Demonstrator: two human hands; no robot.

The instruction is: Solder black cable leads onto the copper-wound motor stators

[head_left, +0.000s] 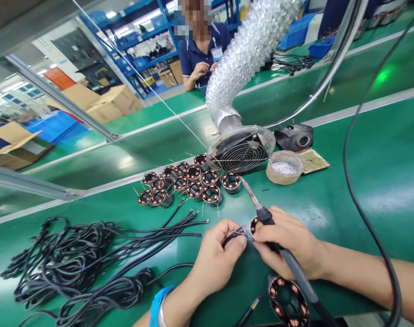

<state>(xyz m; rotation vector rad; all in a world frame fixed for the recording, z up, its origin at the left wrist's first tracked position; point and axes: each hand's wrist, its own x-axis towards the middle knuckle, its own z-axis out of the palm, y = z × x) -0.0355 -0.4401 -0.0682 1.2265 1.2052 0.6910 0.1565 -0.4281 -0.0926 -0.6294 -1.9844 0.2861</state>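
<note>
My left hand (220, 256), with a blue band at the wrist, pinches the stripped end of a black cable (232, 236). In my right hand (295, 240) is a soldering iron (297, 268), its tip pointing up and left toward the stators. A copper-wound stator (253, 226) sits at the fingers of my right hand, partly hidden by them. Below that hand lies a larger-looking stator (288, 302) beside a cable end with a yellow wire (254, 303).
Several stators (194, 188) stand in front of a round fan (244, 154) under a silver duct (241, 59). Coiled black cables (71, 268) cover the left. A solder tub (284, 168) is at centre right. Across the bench sits a person (205, 54).
</note>
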